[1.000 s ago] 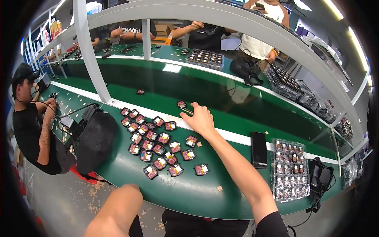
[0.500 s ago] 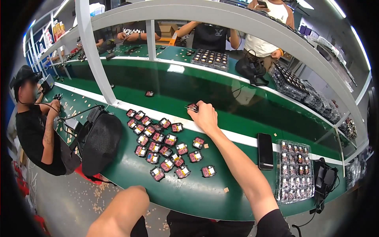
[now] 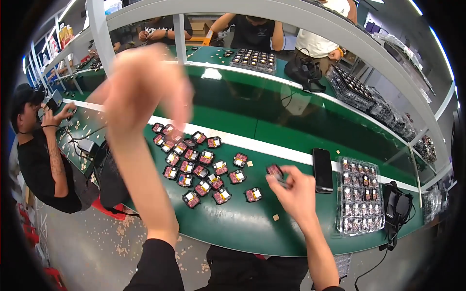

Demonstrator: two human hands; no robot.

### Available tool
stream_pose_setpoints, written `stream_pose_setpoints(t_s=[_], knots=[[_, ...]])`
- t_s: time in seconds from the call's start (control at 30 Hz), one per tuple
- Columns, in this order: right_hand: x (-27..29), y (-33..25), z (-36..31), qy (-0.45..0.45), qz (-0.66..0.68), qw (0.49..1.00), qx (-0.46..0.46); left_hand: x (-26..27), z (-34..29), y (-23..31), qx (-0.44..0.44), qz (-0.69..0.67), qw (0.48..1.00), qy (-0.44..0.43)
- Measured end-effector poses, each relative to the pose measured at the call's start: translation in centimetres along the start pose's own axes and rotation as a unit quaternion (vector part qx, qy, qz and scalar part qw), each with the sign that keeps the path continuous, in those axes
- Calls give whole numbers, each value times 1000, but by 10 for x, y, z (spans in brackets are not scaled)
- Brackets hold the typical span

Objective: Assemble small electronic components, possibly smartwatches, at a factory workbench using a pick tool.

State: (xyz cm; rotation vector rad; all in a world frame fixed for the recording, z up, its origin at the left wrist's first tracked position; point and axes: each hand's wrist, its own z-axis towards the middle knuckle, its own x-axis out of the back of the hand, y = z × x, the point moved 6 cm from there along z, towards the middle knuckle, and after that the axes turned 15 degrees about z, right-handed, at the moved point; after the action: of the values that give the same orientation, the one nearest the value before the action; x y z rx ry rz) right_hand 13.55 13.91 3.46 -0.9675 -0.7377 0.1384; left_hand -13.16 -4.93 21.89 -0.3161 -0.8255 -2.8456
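Note:
My right hand [image 3: 295, 193] is closed, pinching a small dark electronic module [image 3: 274, 171] by its edge above the green bench, left of the black phone [image 3: 322, 169]. A thin tool-like sliver shows at the fingers, too small to name. My left hand [image 3: 145, 89] is raised high and badly smeared by motion; its fingers cannot be made out. It covers part of the bench and conveyor behind it. Between my arms lie several similar black-rimmed modules [image 3: 206, 157] with pink and white faces, in a loose group. One module [image 3: 253, 194] sits apart near my right hand.
At the right stands a clear plastic tray [image 3: 361, 196] of small parts, beside a black adapter with cables [image 3: 400, 206]. A black bag [image 3: 109, 179] is at the left, near a seated co-worker [image 3: 41, 160]. A white rail [image 3: 233, 138] borders the green conveyor [image 3: 262, 119].
My right hand has drawn back from the conveyor edge toward me, with the module in it. My left arm has swung up from the bench's near edge into the upper left.

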Motion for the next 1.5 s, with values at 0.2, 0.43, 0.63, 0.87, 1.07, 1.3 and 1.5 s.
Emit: stream_pose_setpoints(t_s=[0.2, 0.43, 0.63, 0.87, 1.07, 1.3, 1.5], knots=[[41, 44, -113, -1, -55, 998, -40, 117, -105, -186, 450, 699, 554, 56], [73, 60, -140, 36, -71, 997, -11, 123, -175, -270, 518, 703, 487, 3], [70, 61, -117, 4, -50, 999, 3, 121, -170, -253, 466, 731, 499, -8], [70, 77, -116, 10, -15, 1000, -10, -119, -65, -188, 256, 531, 791, -168], [77, 74, -119, 4, 47, 999, -26, -215, -79, -164, 210, 561, 734, -318], [93, 82, -126, 54, 196, 973, -108, -248, -64, -159, 241, 409, 828, -299], [94, 87, -129, 80, 261, 955, -114, -297, -71, -170, 197, 401, 827, -342]])
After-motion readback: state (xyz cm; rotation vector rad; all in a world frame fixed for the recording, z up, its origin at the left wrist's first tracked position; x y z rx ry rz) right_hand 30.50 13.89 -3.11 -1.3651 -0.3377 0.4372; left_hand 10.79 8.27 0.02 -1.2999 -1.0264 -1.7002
